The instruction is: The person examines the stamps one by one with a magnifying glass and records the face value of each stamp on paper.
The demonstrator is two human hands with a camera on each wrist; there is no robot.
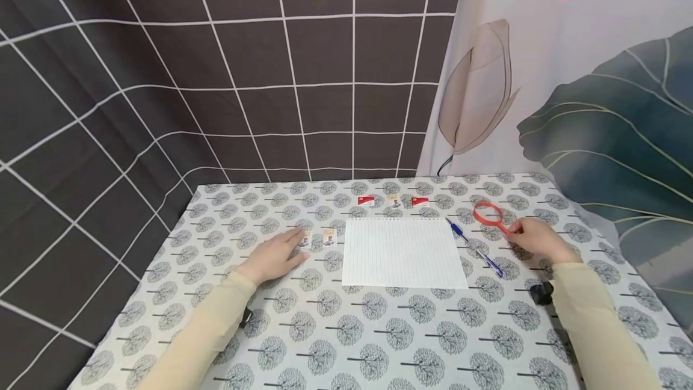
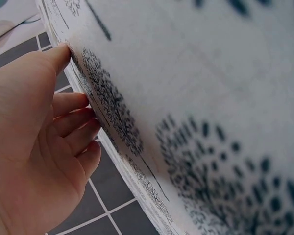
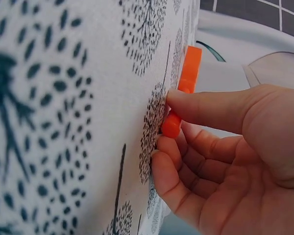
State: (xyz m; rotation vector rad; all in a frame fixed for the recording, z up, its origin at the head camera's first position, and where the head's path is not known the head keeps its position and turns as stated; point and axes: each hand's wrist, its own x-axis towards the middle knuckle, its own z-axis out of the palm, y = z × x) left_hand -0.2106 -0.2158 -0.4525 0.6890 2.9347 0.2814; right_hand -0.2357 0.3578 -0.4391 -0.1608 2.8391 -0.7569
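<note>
Cream sleeves [image 1: 195, 333] of mine cross a tree-print surface [image 1: 379, 363].
Around the lined paper [image 1: 403, 254]: at nine o'clock, my left hand [image 1: 275, 256], thumb and fingers loosely apart at a small card [image 1: 307, 240], contact unclear; at two, an orange magnifying glass [image 1: 499, 223], handle pinched in my right hand [image 1: 538, 239]; at three, a blue pen [image 1: 476, 249].

On the worktop [image 1: 346, 366], a sheet of paper [image 1: 403, 253] lies with a pen [image 1: 475, 249] just to its right. Farther right is a magnifying glass [image 1: 497, 224], its handle in the right hand [image 1: 536, 238]. Behind the sheet, three cards [image 1: 394, 201] form a row. Left of it lie two more: the inner card [image 1: 329, 238], and the outer card [image 1: 307, 239], perhaps partly under the left hand [image 1: 274, 256].
</note>
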